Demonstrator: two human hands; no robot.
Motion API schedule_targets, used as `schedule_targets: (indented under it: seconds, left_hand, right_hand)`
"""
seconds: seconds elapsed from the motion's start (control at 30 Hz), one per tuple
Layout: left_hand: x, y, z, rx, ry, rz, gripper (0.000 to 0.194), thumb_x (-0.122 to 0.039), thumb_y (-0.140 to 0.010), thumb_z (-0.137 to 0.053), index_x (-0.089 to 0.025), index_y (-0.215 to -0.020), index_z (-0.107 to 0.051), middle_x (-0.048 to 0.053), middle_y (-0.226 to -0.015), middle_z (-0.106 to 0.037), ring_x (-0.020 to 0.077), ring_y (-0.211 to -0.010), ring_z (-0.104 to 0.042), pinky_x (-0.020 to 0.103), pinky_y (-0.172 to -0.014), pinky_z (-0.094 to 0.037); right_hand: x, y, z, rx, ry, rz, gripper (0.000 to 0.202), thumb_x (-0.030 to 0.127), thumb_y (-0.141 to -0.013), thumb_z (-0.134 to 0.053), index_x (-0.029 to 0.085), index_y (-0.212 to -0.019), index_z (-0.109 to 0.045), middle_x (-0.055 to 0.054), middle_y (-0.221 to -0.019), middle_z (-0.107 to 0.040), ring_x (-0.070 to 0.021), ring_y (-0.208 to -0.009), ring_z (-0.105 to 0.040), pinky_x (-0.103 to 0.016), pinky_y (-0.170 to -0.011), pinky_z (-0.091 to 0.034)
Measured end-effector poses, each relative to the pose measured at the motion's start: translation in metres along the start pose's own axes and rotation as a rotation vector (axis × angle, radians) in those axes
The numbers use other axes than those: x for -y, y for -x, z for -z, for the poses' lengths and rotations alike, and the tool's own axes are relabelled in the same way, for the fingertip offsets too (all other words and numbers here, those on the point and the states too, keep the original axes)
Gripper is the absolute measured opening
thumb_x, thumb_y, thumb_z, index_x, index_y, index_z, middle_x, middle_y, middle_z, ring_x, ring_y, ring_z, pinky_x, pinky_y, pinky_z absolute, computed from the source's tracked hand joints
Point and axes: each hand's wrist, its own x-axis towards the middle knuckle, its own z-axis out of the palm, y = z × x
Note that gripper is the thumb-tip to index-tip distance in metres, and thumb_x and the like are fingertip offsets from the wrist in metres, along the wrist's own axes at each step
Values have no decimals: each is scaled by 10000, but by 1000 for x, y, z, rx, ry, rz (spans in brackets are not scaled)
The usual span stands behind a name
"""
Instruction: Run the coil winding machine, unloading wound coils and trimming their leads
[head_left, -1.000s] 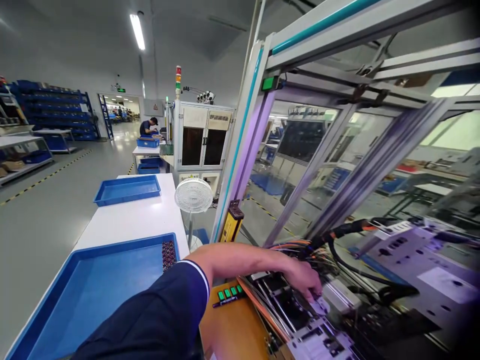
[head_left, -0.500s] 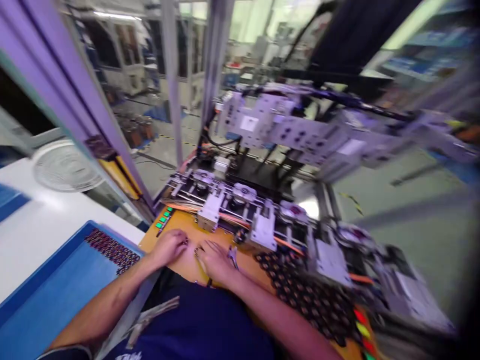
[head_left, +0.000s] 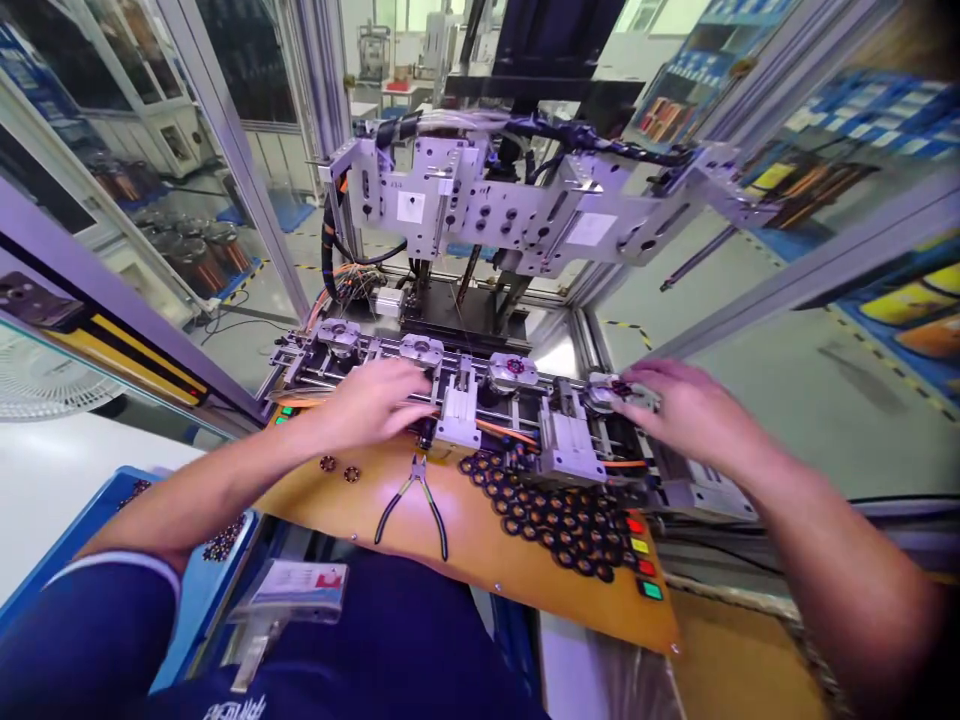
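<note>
My left hand (head_left: 379, 402) is over the machine's rail, beside the second round metal fixture (head_left: 421, 350) from the left. Its thumb and fingers are apart, with no held object visible. At the right-hand fixture (head_left: 598, 394), the thumb and fingertips of my right hand (head_left: 679, 408) close around a small dark-red ring (head_left: 621, 388), partly hidden by them. Another red ring (head_left: 514, 367) sits in the third fixture. Cutting pliers (head_left: 417, 497) lie spread on the orange board (head_left: 322, 510), near two loose rings (head_left: 351, 474).
Many dark rings (head_left: 544, 515) cover the board's right part, beside coloured buttons (head_left: 645, 568). A perforated metal plate (head_left: 495, 212) hangs above the rail. On my left stands a blue tray (head_left: 191, 610) with small rings. Metal frame posts (head_left: 247, 180) enclose the station.
Both hands have left the front of the board and moved apart, forward to the fixtures. The pliers and two loose rings are now uncovered. My view has turned and steadied.
</note>
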Motion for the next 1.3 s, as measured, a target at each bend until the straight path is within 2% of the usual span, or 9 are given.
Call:
schedule_targets:
  seconds: [0.1,0.2,0.3,0.47,0.63,0.87,1.0,1.13,1.3]
  left_hand:
    - [6,-91,-25,198,-60,-19,306,-327,-883,-610,-123,-1109,-638,151,-1194,-609,273,-1156,-526,427,-987,-432]
    - [11,-140,-62,297,-67,-28,327,-298,-847,-657,-152,-1139,-641,145,-1283,-556,291,-1261,-442,414,-1004,-405]
    - [12,-154,-86,358,-77,-33,305,-291,-835,-662,-152,-1107,-660,150,-1259,-556,306,-1261,-429,421,-988,-403]
    - [14,-162,-94,434,-55,-68,224,-284,-829,-654,-183,-1026,-685,113,-1207,-580,287,-1210,-459,416,-976,-403]
    - [13,-175,-90,387,30,-51,159,-276,-824,-670,-141,-906,-678,131,-1177,-604,284,-1191,-494,391,-966,-429]
    - [-30,-120,-38,8,225,-117,165,-272,-915,-567,-119,-918,-630,120,-1061,-644,170,-976,-615,308,-886,-512]
    - [-54,-68,-11,-287,336,-220,13,-149,-869,-608,-144,-868,-596,108,-984,-700,166,-954,-665,307,-846,-557]
    - [-68,-30,5,-434,378,-134,170,-49,-796,-636,-163,-890,-553,120,-1008,-727,168,-956,-694,301,-825,-579]
    - [-74,1,15,-512,421,-12,239,-49,-771,-661,-173,-929,-530,103,-974,-738,151,-882,-708,257,-720,-592]
  right_hand:
    - [-37,-2,-13,97,3,-50,477,613,-729,-676,140,-696,-720,-150,-796,-673,-198,-698,-599,-389,-680,-454]
    - [-47,6,-26,165,-13,-95,423,579,-707,-719,160,-761,-730,-154,-886,-688,-215,-754,-619,-392,-717,-479]
    - [-51,12,-32,218,-39,-138,383,526,-738,-725,167,-871,-721,-135,-1013,-682,-220,-855,-628,-427,-808,-508]
    - [-54,1,-20,266,-152,-193,349,514,-791,-689,166,-826,-698,-101,-1054,-688,-200,-933,-635,-444,-895,-508]
    - [-15,-11,16,157,-306,-188,393,579,-821,-600,208,-795,-727,-115,-1121,-683,-265,-965,-661,-491,-905,-502]
    - [114,26,24,-161,-356,-31,82,225,-874,-630,205,-944,-669,-66,-1042,-662,-188,-949,-648,-350,-863,-545]
    - [173,44,11,-381,-362,46,281,46,-788,-687,178,-1031,-635,-87,-1053,-670,-187,-939,-660,-338,-848,-556]
    - [209,47,1,-477,-407,39,384,-5,-743,-703,154,-1076,-597,-115,-1065,-672,-204,-968,-658,-362,-863,-557]
    - [233,44,-6,-430,-459,57,421,4,-740,-710,155,-1112,-581,-116,-1056,-671,-212,-975,-659,-379,-868,-558]
